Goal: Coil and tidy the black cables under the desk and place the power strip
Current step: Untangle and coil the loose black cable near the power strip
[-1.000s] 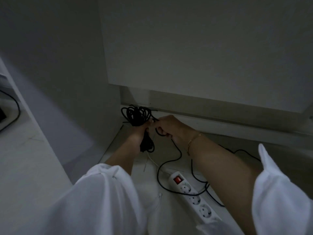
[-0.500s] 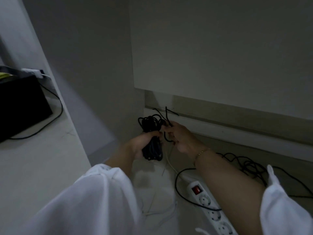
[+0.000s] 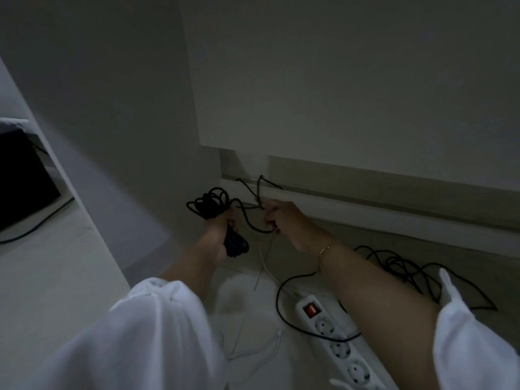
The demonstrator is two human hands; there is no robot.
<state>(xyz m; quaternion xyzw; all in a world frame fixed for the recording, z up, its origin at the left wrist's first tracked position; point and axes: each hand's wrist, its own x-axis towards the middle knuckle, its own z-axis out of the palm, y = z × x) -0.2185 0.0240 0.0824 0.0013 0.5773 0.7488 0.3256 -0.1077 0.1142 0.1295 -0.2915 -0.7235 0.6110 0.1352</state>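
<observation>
The coiled black cable (image 3: 209,199) was held in the left hand (image 3: 218,235), whose fingers were curled tightly round the middle of the bundle. Loops were fanned out above the fist, and a thicker dark bunch was left hanging below it. A single strand (image 3: 251,222) from that bundle was pinched in the curled fingers of the right hand (image 3: 287,220), just beside the left. The strand sagged in a short loop between the two hands, and its thin ends were raised in front of the skirting board (image 3: 365,209).

Both hands were held above the floor (image 3: 56,277) in its far corner, where the side panel was met by the back panel (image 3: 337,80) of the desk.

The white power strip (image 3: 334,336) was laid flat on the floor toward the near edge, partly covered by the right forearm. Its red switch (image 3: 311,310) was set at the end nearer the hands, and a black lead (image 3: 278,299) was draped across it. A tangle of loose black cable (image 3: 399,266) was spread on the floor near the skirting board, on the right side. A thin white cable (image 3: 266,263) was stretched along the floor between the hands and the strip.

A bracelet (image 3: 325,250) was worn on the right wrist, and white sleeves (image 3: 157,333) were pushed up both arms. A black box (image 3: 22,175) was placed at the far left edge of the floor.
</observation>
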